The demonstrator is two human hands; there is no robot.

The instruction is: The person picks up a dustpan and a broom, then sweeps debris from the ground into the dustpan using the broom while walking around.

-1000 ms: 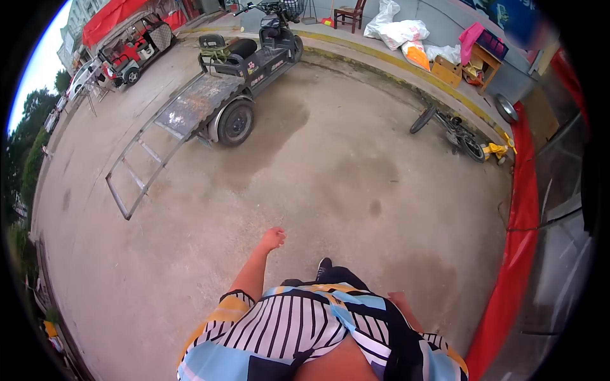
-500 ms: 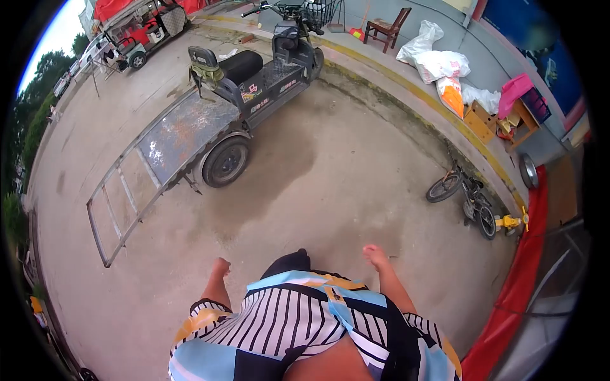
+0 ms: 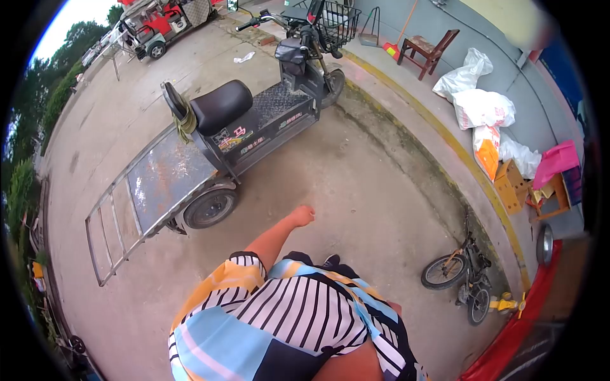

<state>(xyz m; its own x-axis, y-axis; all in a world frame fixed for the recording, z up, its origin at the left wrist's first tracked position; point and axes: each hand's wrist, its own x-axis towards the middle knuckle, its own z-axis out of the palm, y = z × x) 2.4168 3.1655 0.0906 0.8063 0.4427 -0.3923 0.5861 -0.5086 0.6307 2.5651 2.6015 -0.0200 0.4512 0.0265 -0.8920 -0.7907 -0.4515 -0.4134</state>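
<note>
Swung forward and across since half a second ago, the left hand (image 3: 302, 216) now leads the striped shirt (image 3: 292, 317), while the right hand has slipped behind it, so its grip cannot be told. The three-wheeled cart (image 3: 264, 134) also appears closer. The left hand is released, fingers loosely curled round nothing; clock directions run from it. The shirt mixes thin black stripes with blocks of pale blue, yellow and black. At five o'clock a dark shoe (image 3: 332, 260) shows on rough, stained concrete (image 3: 368, 190).

The cart stands between nine and one o'clock, apart from the hand. Its rear wheel (image 3: 211, 208), at nine, is black rubber on a round metal rim. The flat metal bed (image 3: 155, 181) is scuffed and rust-streaked, ending in a ladder-like frame (image 3: 111, 232). Its padded seat (image 3: 222, 106) is dark and smooth; the footboard (image 3: 279, 103) is ridged, and red and yellow lettering marks the side.

At four o'clock a small bicycle (image 3: 467, 274) lies tipped over beside a yellow toy (image 3: 505, 305). Crinkled white sacks (image 3: 483, 109) slump at two, near a brown cardboard box (image 3: 510, 187) at three. At one stands a wooden chair (image 3: 429, 54).
</note>
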